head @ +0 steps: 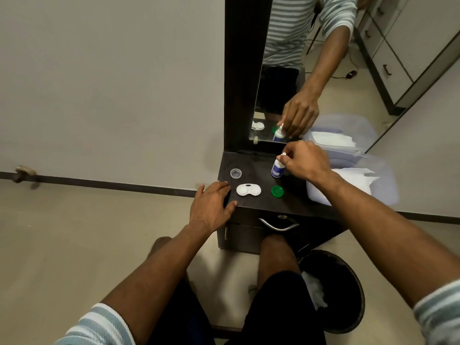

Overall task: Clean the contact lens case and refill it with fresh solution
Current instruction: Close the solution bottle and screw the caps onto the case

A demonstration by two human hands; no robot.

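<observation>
Head view: the solution bottle (276, 168) is gripped at its cap by the right hand (305, 160), at 1 o'clock from the lens case (248, 190). The left hand (211, 202) is laid flat and relaxed at 9 o'clock; the bottle should be kept upright during uncapping.

Dim, soft light; wide-angle edge distortion

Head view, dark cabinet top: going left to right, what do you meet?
left hand resting at the left edge → clear lid → white lens case → green cap → solution bottle gripped by the right hand → translucent tissue box.
</observation>
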